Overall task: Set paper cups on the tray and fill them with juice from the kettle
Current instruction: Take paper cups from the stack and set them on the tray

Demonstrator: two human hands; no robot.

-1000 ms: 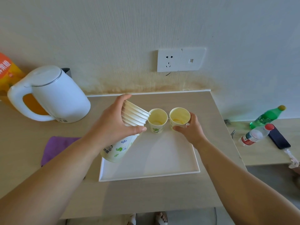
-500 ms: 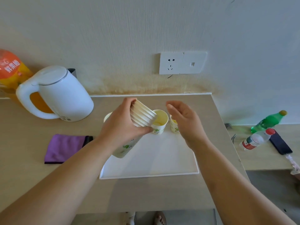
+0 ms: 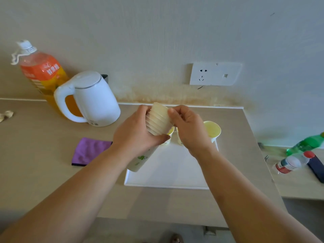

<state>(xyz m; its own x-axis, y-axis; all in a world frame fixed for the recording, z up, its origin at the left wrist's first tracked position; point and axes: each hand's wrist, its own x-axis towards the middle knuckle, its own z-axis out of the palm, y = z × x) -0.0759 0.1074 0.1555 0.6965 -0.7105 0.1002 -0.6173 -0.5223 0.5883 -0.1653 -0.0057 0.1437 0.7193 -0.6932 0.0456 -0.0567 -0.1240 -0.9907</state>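
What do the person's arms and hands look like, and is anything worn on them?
The left hand and right hand are bare: no gloves, rings, watch or bracelet show. No sleeves are in view up to the picture's edge.

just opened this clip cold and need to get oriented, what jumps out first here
Dead centre, the left hand holds a tilted stack of nested white paper cups over the left side of the flat white rectangular tray, while the right hand pinches the stack's upper end. At far left a white plastic electric kettle stands on the counter, with a large orange juice bottle behind it by the wall.
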